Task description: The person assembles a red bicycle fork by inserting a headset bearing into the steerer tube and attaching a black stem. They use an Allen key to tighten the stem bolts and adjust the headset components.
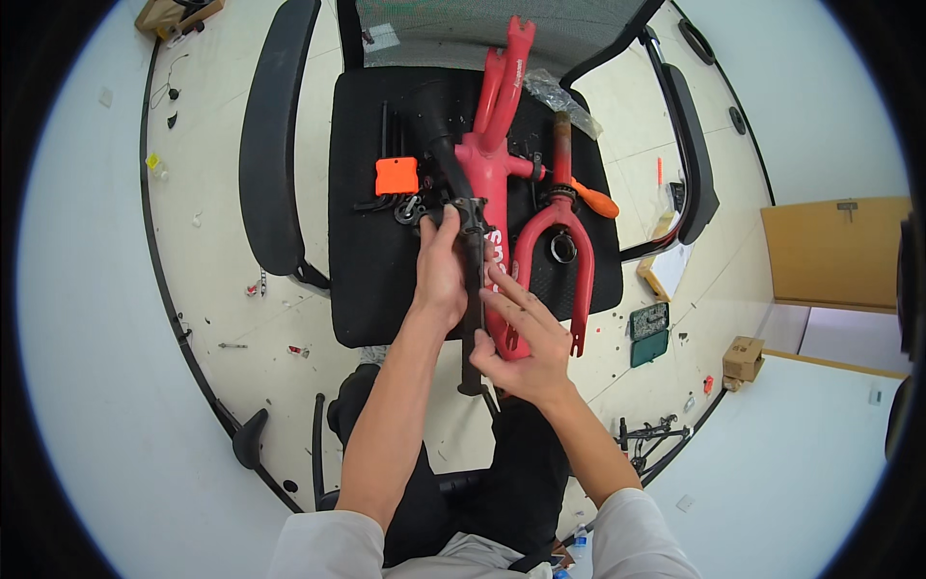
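Honestly, left hand [442, 275] grips the black tube [472, 289], right hand [526, 338] fingers spread wide underneath; red bike frame [492, 183] could slide off the chair seat's [371, 280] front edge.

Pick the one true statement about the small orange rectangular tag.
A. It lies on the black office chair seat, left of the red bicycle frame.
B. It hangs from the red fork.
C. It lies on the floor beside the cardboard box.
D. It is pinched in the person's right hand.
A: the small orange rectangular tag rests on the black office chair seat, left of the red bicycle frame, with neither hand touching it.
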Demonstrator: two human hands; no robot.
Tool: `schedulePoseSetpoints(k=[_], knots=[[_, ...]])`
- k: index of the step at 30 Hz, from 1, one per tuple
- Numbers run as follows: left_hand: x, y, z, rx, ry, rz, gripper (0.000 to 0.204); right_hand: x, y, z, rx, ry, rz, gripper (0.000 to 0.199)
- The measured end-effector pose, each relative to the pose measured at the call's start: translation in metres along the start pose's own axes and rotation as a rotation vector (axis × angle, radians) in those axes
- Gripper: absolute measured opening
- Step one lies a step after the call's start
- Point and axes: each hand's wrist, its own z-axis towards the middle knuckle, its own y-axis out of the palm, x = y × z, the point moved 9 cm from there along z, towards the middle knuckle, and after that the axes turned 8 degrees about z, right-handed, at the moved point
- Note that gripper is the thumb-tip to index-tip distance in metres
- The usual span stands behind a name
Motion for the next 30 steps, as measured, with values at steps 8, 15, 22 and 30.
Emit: schedulePoseSetpoints(k=[8, 15, 22, 30], knots=[[0.012, 0.004, -0.018, -0.145, -0.092, 0.019, 0.035, 0.040, -0.028, -0.005, -0.158, 0.170, 0.016, 0.027], [0.002, 0.008, -0.027, -0.286, -0.188, 0.135, 0.037, 0.094, -0.058, 0.064, -0.104, 0.384, 0.111, 0.017], [0.011, -0.003, -0.022, -0.136, -0.093, 0.053, 0.035, 0.078, 0.001, 0.127, -0.126, 0.406, 0.260, 0.024], [0.016, -0.014, -0.045, -0.225, -0.170, 0.116, 0.030, 0.052, 0.036, 0.130, -0.014, 0.308, 0.282, 0.022]])
